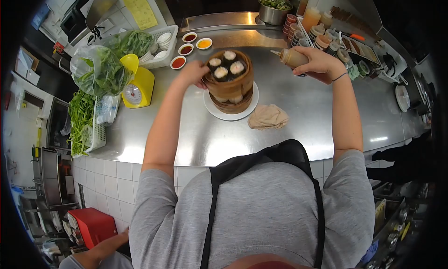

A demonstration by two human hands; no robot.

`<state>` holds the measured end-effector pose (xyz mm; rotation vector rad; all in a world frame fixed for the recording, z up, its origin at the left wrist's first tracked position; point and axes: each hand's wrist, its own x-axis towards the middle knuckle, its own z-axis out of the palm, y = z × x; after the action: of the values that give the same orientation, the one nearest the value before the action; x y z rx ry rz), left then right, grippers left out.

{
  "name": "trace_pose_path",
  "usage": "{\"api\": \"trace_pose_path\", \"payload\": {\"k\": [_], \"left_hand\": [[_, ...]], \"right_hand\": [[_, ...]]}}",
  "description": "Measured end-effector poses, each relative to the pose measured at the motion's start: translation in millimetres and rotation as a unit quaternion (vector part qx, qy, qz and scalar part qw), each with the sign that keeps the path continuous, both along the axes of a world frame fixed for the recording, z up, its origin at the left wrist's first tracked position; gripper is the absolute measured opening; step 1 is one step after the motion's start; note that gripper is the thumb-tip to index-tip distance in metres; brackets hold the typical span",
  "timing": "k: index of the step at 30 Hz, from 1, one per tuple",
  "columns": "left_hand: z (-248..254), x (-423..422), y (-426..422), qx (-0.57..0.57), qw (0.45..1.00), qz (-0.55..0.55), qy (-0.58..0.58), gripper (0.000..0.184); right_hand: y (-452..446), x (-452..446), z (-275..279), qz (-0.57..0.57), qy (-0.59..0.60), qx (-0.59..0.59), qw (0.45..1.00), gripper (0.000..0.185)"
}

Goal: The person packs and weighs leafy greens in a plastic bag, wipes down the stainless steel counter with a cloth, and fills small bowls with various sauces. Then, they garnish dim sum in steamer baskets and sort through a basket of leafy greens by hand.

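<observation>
My left hand (193,74) grips the left rim of the upper bamboo steamer basket (234,88), with the fingers closed around its edge. Several pale, pleated dumplings (237,67) sit apart on its dark base. Beneath it is a lower bamboo steamer (228,108), where some pale food shows in the gap between the two. The lower one stands on a white plate (213,109). To the right, my right hand (321,63) is wrapped around a squeeze bottle (295,58) of brownish sauce, its nozzle pointing left. A crumpled beige cloth (268,117) lies beside the plate.
Small dishes of red, dark and yellow sauce (204,44) stand behind the steamers. At left are a yellow scale (144,88), bagged greens (98,70) and a white basket (170,47). Sauce containers (322,39) line the right back; a metal pot (275,12) holds greens. Another person's arm (100,248) shows lower left.
</observation>
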<state>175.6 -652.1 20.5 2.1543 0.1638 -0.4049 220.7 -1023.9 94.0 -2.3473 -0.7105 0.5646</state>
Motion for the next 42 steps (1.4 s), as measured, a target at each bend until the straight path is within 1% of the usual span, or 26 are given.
{"api": "trace_pose_path", "payload": {"k": [1,3,4,6,7,9,10,12,13,15,16,18,22,24,25,27,28,29,31,33,35,36,38,39,41,42], "left_hand": [[11,2,3,-0.018,1.0,0.014,-0.017,0.031],[38,5,12,0.004,0.998,0.04,-0.055,0.031],[49,6,18,0.02,0.997,0.049,-0.051,0.031],[66,7,30,0.024,0.996,0.071,-0.05,0.031],[72,8,36,0.029,0.994,0.091,-0.056,0.03],[81,6,45,0.011,0.993,0.106,-0.057,0.028],[87,2,46,0.011,0.992,0.109,-0.057,0.028],[94,-8,50,0.02,0.989,0.122,-0.083,0.026],[94,-11,53,0.021,0.988,0.127,-0.082,0.026],[94,-17,59,0.008,0.986,0.137,-0.09,0.025],[95,-22,62,0.008,0.986,0.14,-0.09,0.025],[95,-30,67,0.02,0.985,0.144,-0.093,0.025],[87,-39,70,0.014,0.984,0.155,-0.084,0.024],[82,-39,66,-0.01,0.982,0.164,-0.09,0.022],[78,-37,67,-0.01,0.983,0.162,-0.09,0.022],[69,-34,71,-0.024,0.987,0.142,-0.07,0.021],[66,-35,72,-0.026,0.988,0.137,-0.062,0.021],[61,-36,71,-0.028,0.989,0.131,-0.063,0.021],[51,-37,68,-0.037,0.99,0.125,-0.051,0.021],[39,-38,63,-0.047,0.992,0.11,-0.048,0.021],[30,-39,60,-0.046,0.992,0.111,-0.023,0.024],[26,-40,57,-0.046,0.993,0.105,-0.023,0.024],[18,-44,54,-0.056,0.991,0.12,-0.024,0.028],[14,-47,56,-0.056,0.991,0.119,-0.023,0.028],[7,-55,62,-0.067,0.989,0.133,-0.022,0.032],[5,-61,66,-0.071,0.986,0.152,-0.021,0.033]], "right_hand": [[-2,1,-2,0.008,-0.008,0.003,1.0,0.058],[3,0,-2,0.007,0.051,-0.002,0.999,0.052],[8,2,-5,0.011,0.052,-0.002,0.999,0.052],[24,8,-15,0.107,-0.046,-0.084,0.99,0.055],[36,10,-17,0.109,-0.045,-0.083,0.99,0.055],[69,12,-20,0.184,-0.108,-0.197,0.957,0.062],[86,12,-21,0.187,-0.108,-0.196,0.956,0.062],[121,11,-23,0.21,-0.198,-0.287,0.914,0.056],[137,7,-23,0.214,-0.198,-0.286,0.913,0.056],[166,0,-23,0.234,-0.24,-0.379,0.863,0.057],[174,-8,-17,0.237,-0.241,-0.378,0.862,0.057],[183,-20,-5,0.282,-0.224,-0.465,0.809,0.053],[178,-15,-8,0.284,-0.224,-0.499,0.788,0.052],[169,6,-33,0.249,-0.256,-0.388,0.85,0.054],[160,11,-35,0.246,-0.255,-0.388,0.851,0.054],[133,22,-40,0.231,-0.199,-0.198,0.931,0.059],[116,30,-37,0.236,-0.19,-0.168,0.938,0.059],[97,40,-36,0.231,-0.19,-0.17,0.939,0.059],[56,56,-32,0.134,-0.196,-0.004,0.971,0.061],[12,69,-24,0.021,-0.283,0.036,0.958,0.063],[-30,95,-29,-0.042,-0.407,0.109,0.906,0.067],[-46,100,-30,-0.047,-0.407,0.106,0.906,0.067],[-73,108,-35,-0.227,-0.425,0.085,0.872,0.069],[-85,114,-43,-0.227,-0.424,0.084,0.872,0.069],[-106,125,-68,-0.295,-0.438,0.139,0.838,0.069],[-112,127,-77,-0.31,-0.415,0.163,0.839,0.071]]}}
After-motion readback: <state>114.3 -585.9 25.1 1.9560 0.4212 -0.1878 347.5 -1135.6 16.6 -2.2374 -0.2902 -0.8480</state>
